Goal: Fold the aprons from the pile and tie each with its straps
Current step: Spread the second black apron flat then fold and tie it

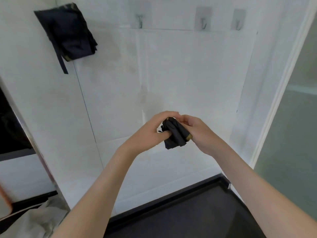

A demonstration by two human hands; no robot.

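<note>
Well below the wall hooks [203, 23], clenched between left hand [152, 133] and right hand [199, 133], fingers curled round it: folded dark apron [175, 133], soft, light, apt to spring open; probably best pinched across its middle. Left of the hooks, second dark apron [66, 33].

Three metal hooks [203, 24] stick to the white tiled wall [171, 74] before me. Below me lies dark floor [197, 217], with pale crumpled cloth [39, 219] at my lower left.
</note>
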